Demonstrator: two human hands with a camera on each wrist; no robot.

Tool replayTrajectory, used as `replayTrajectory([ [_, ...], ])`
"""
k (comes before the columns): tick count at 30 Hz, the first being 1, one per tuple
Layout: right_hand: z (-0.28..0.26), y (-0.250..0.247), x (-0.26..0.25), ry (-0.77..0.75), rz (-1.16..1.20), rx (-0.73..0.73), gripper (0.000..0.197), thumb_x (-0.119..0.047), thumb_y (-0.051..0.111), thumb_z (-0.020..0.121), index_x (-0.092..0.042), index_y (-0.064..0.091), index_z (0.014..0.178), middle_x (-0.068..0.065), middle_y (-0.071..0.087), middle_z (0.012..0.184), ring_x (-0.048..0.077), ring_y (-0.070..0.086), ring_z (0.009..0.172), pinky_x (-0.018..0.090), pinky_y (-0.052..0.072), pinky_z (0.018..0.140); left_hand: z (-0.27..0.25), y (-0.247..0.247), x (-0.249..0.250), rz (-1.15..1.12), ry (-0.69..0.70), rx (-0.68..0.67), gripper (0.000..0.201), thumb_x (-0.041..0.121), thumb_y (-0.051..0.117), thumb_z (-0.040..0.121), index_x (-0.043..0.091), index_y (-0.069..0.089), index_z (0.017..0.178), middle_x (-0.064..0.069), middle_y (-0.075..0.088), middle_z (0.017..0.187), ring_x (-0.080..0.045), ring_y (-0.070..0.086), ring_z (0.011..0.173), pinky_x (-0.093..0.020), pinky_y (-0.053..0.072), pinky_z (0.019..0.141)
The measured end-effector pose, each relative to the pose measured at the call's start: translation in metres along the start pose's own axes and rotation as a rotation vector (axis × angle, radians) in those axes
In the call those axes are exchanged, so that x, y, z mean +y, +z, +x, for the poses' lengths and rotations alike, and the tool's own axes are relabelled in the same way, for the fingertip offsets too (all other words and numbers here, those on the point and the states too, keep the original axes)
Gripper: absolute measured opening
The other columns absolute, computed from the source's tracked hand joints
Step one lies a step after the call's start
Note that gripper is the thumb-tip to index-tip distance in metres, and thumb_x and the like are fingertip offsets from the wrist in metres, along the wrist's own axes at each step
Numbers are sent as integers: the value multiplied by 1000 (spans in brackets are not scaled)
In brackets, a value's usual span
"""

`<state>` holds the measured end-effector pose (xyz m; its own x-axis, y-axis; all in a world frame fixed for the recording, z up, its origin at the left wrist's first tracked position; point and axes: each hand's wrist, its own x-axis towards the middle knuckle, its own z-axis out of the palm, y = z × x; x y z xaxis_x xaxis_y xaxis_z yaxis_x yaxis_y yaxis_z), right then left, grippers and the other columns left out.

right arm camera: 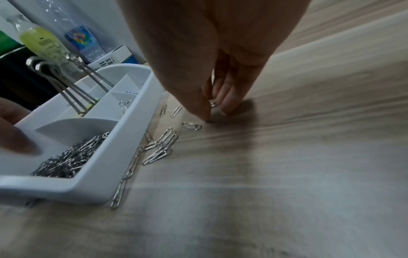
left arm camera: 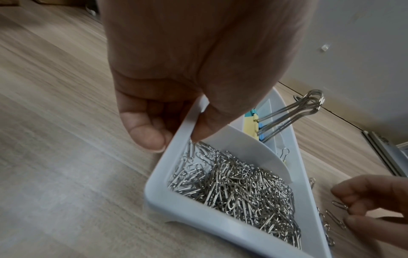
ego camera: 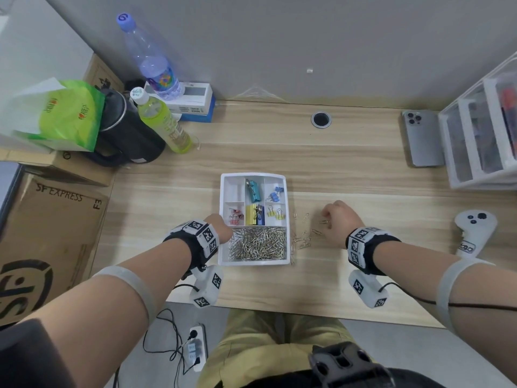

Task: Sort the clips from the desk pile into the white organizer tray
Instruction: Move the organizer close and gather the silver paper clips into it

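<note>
The white organizer tray (ego camera: 253, 262) (left arm camera: 176, 206) (right arm camera: 92, 181) sits mid-desk. Its front compartment holds a heap of silver paper clips (ego camera: 257, 243) (left arm camera: 238, 192). Its smaller compartments hold teal (ego camera: 253, 189), blue (ego camera: 275, 193), yellow (ego camera: 275, 213) and pink (ego camera: 235, 217) binder clips. My left hand (ego camera: 221, 228) (left arm camera: 176, 139) pinches the tray's left rim, thumb inside. Several loose paper clips (ego camera: 303, 239) (right arm camera: 163, 144) lie on the desk right of the tray. Just beyond them my right hand (ego camera: 327, 219) (right arm camera: 213, 108) pinches one paper clip (right arm camera: 213, 104) (left arm camera: 340, 205) at desk level.
Two bottles (ego camera: 162, 121), a black jug (ego camera: 126, 135) and a green bag stand at the back left. A phone (ego camera: 422, 138) and clear drawer unit (ego camera: 481, 130) are at the back right, a white controller (ego camera: 472, 231) at the right. Cardboard boxes (ego camera: 50, 233) flank the left edge.
</note>
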<state>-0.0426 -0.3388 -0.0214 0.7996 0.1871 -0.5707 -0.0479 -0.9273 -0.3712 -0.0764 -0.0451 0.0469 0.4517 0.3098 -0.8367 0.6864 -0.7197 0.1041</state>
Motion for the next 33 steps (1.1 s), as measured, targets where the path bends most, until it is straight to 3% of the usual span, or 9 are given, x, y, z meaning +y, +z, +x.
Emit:
replayTrajectory([
  [4, -7, 14, -9, -84, 72, -3, 28, -11, 67, 76, -11, 68, 104, 5, 58, 103, 22, 61, 92, 35, 51, 89, -1, 0, 0, 10, 5, 4, 18, 1, 43, 92, 7, 42, 74, -6, 39, 66, -19, 40, 52, -25, 33, 45],
  [11, -14, 26, -24, -156, 157, -71, 44, -18, 81, 65, -18, 61, 104, -1, 48, 102, 15, 55, 88, 24, 49, 77, -1, 1, 0, 10, -4, 21, 24, 1, 44, 91, 9, 37, 69, -6, 34, 60, -20, 38, 48, -26, 31, 44],
  [21, -24, 50, -35, -215, 102, -29, 81, -40, 91, 52, -16, 53, 119, -1, 42, 117, 15, 45, 105, 27, 43, 98, 0, 3, 0, -3, 2, 21, 20, -1, 43, 90, 8, 39, 72, -6, 37, 63, -19, 39, 51, -26, 32, 44],
  [24, -24, 55, -38, -220, 113, -4, 74, -33, 90, 57, -16, 54, 120, -1, 43, 119, 16, 45, 108, 29, 42, 99, 0, 3, -1, -7, 0, 16, 20, -2, 43, 90, 8, 39, 72, -5, 35, 63, -18, 36, 50, -26, 30, 44],
  [29, -22, 50, -35, -242, 110, 8, 42, -16, 74, 81, -12, 58, 119, 3, 48, 119, 21, 52, 107, 32, 43, 98, 0, 2, 0, 0, 4, 4, 23, -3, 41, 88, 10, 36, 69, -5, 31, 60, -19, 33, 47, -25, 29, 42],
  [33, -22, 46, -31, -279, 136, 37, 37, -20, 70, 83, -12, 60, 118, 2, 51, 116, 19, 51, 104, 28, 42, 95, -1, 2, 0, 9, 1, 9, 23, -1, 42, 89, 9, 37, 69, -5, 33, 59, -19, 36, 46, -26, 30, 43],
])
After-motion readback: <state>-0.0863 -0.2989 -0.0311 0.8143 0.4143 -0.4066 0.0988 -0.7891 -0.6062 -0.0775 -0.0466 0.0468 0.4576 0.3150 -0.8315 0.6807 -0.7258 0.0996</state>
